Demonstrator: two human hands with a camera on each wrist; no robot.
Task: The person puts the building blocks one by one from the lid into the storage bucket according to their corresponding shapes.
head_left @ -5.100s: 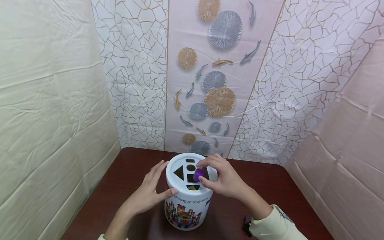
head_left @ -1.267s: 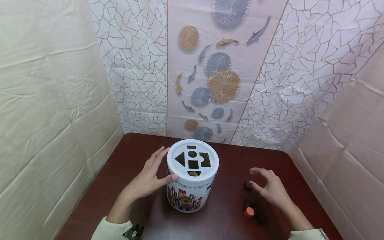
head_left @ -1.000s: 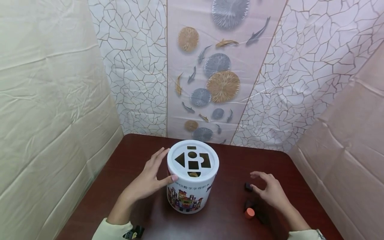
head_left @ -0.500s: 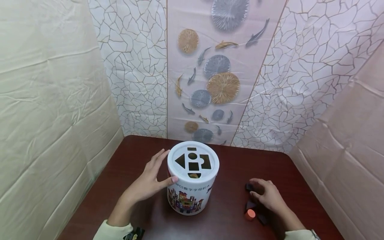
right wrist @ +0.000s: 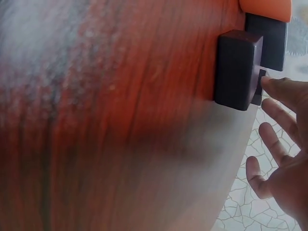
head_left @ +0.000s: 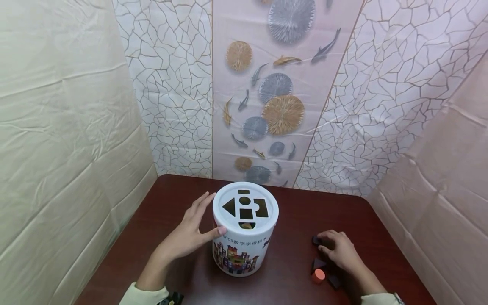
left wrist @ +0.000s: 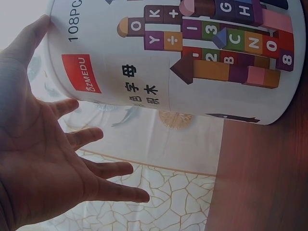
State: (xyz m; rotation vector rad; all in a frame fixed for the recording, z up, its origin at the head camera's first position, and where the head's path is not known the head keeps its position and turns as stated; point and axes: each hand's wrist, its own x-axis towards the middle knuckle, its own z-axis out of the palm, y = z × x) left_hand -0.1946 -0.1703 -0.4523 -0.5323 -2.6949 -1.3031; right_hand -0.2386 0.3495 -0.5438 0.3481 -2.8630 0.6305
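A white toy-block bucket (head_left: pixel 241 250) stands upright on the table, its lid (head_left: pixel 244 221) cut with several shaped holes. My left hand (head_left: pixel 187 233) rests at the bucket's left side, thumb on the rim. In the left wrist view, the left fingers (left wrist: pixel 89 168) are straight and spread. At the right, my right hand (head_left: pixel 341 250) is low over the table. Its thumb and index finger stand apart at a small black block (head_left: pixel 316 240); a firm pinch is not visible. In the right wrist view, that block (right wrist: pixel 260 86) is partly hidden behind a larger dark block (right wrist: pixel 236 70).
An orange round block (head_left: pixel 318 275) lies near the right forearm. Beside it are a dark block (head_left: pixel 318 265) and another dark block (head_left: pixel 334 281). The dark red table (head_left: pixel 289 258) ends at a patterned cloth (head_left: pixel 259 106), with pale cloth walls at both sides.
Earlier my right hand held a purple piece over the lid; that piece is no longer in view. The hand has since moved right and down to the small black block. My left hand stays at the bucket.
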